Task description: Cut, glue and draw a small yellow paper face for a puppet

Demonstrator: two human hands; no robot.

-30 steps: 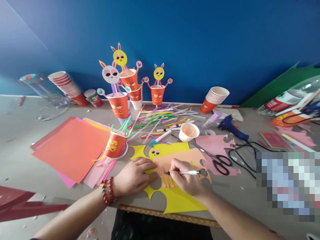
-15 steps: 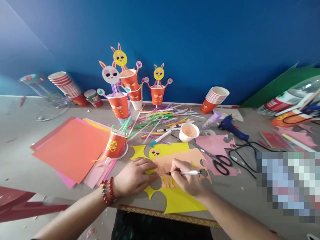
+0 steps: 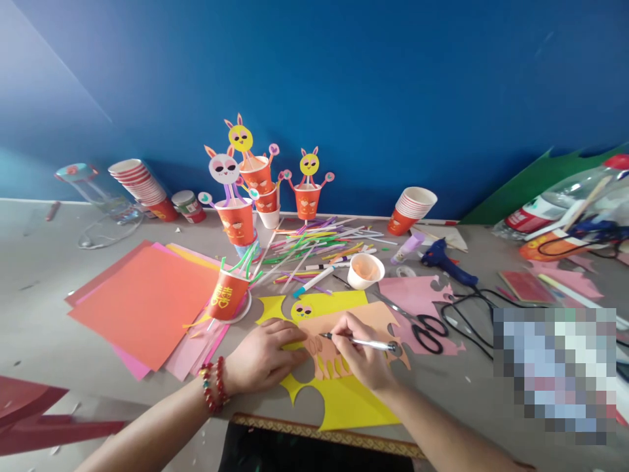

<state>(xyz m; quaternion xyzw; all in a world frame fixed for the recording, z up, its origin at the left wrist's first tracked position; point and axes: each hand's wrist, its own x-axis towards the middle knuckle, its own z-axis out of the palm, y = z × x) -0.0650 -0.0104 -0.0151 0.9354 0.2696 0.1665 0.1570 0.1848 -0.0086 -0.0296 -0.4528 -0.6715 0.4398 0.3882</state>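
My right hand [image 3: 363,360] grips a pen [image 3: 371,343] with a pale barrel and dark end, its tip on a peach paper sheet [image 3: 376,319]. Small loop shapes are drawn near the tip, and the sheet's edges have cut-outs. Fingers stretched, my left hand [image 3: 265,354] lies flat against the sheet's left side. Beneath is a yellow paper sheet [image 3: 358,403] with round bites cut from it. A small yellow face disc [image 3: 302,311] rests just above the peach sheet. Black-handled scissors [image 3: 426,333] lie right of my right hand, on pink paper scraps [image 3: 407,288].
Orange paper sheets [image 3: 142,301] lie left, beside a red cup [image 3: 228,294] of green stems. Behind are pipe cleaners [image 3: 314,239], a white cup [image 3: 365,271], rabbit-faced cup figures [image 3: 236,219] and cup stacks [image 3: 137,183]. A blue glue gun [image 3: 447,262] with a black cord is right.
The pen tip has moved slightly left and up on the peach sheet, my right hand with it. My left hand stays on the paper. The camera view has tilted up a little.
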